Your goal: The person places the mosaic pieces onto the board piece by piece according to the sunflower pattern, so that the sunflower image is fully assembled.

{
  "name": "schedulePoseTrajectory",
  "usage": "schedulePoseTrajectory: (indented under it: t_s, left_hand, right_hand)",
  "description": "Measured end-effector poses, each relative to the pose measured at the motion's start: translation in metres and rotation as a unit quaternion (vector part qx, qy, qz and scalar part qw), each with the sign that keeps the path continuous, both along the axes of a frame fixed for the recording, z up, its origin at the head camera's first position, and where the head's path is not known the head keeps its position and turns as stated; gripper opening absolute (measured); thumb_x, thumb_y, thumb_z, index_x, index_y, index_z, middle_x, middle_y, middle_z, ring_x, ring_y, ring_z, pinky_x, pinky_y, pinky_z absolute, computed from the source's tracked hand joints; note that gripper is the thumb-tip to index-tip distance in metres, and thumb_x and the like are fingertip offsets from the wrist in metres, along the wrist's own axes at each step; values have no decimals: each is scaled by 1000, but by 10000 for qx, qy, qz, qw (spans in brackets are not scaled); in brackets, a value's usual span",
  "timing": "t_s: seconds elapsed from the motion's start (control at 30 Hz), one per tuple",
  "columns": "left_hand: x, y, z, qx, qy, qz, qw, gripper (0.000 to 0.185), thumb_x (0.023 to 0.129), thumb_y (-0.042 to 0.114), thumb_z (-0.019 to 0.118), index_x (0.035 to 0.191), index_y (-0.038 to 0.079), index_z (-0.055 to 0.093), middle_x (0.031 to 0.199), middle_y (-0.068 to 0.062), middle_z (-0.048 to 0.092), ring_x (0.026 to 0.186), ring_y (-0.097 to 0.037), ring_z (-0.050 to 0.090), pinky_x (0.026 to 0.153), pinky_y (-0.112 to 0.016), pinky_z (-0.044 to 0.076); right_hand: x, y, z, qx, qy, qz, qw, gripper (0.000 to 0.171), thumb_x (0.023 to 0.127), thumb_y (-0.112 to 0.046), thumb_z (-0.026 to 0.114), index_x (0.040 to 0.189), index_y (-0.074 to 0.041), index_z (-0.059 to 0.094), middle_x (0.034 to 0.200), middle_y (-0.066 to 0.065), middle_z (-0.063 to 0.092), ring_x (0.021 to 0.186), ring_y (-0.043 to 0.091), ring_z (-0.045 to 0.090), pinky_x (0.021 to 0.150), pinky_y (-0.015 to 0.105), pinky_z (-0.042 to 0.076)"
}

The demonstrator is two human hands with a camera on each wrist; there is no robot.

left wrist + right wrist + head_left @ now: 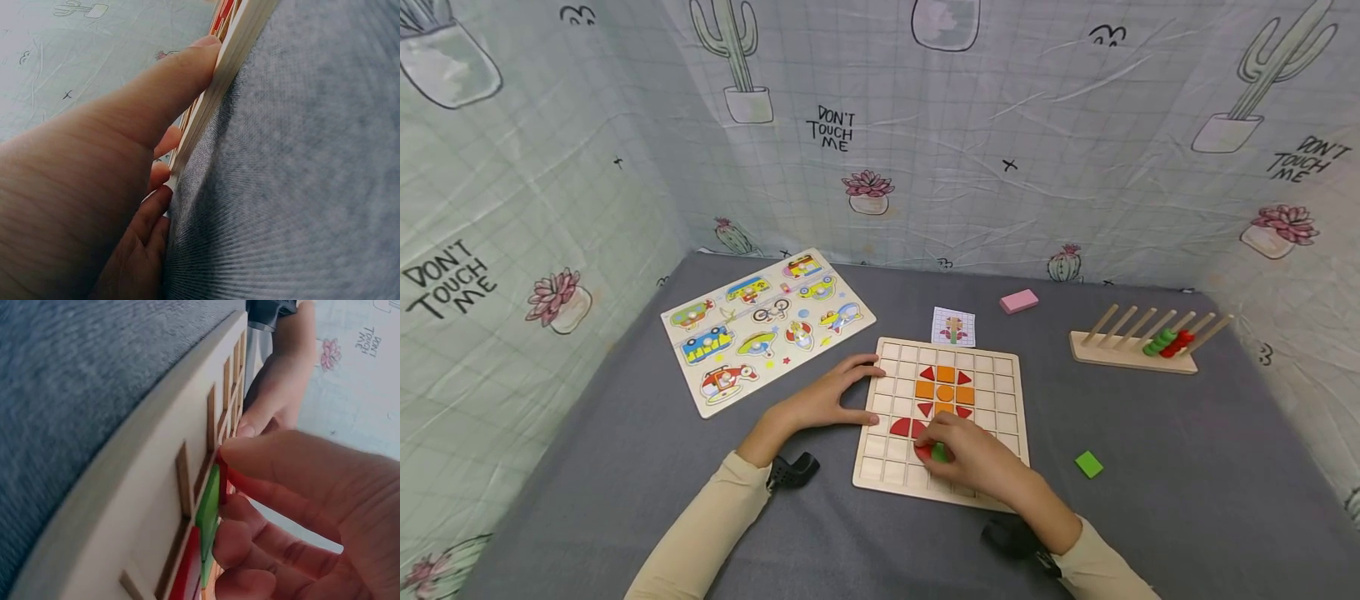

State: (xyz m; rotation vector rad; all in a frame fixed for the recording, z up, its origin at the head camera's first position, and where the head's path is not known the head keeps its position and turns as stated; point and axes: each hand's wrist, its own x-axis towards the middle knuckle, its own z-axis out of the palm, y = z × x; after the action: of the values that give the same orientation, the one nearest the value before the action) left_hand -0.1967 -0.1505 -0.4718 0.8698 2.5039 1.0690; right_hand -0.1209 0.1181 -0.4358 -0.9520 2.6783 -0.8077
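A wooden grid board lies on the grey cloth with flat coloured pieces in its squares. An orange round piece sits among orange squares, with red triangles at the corners. Below them is a red quarter-round piece. My right hand pinches a red piece between thumb and fingers at the board's lower middle, beside a green piece. My left hand rests at the board's left edge, its thumb against the rim and its fingers extended along it.
A pattern card lies behind the board, near a pink block. One green square is on the cloth at right. The peg stand with green and red rings is farther right; a vehicle puzzle board lies back left.
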Motion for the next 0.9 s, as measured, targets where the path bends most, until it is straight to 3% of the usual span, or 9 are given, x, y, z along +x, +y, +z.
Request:
schedulePoseTrajectory:
  t_s: [0.5, 0.9]
  left_hand:
    - [1, -1, -2, -37, -15, 35, 10000, 69, 83, 39, 78, 142, 18, 47, 157, -4, 27, 143, -26, 28, 112, -48, 30]
    - [0, -1, -2, 7, -53, -6, 10000, 70, 83, 39, 78, 142, 19, 47, 157, -3, 26, 143, -26, 27, 113, -49, 28]
  right_hand:
    - [3, 3, 4, -38, -28, 5, 10000, 13, 84, -12, 76, 98, -10, 74, 94, 0, 61, 75, 11, 53, 65, 23, 47]
    - [5, 46, 1, -262, 11, -553, 9981, 9, 86, -12, 75, 95, -11, 71, 92, -2, 60, 73, 8, 49, 62, 21, 45]
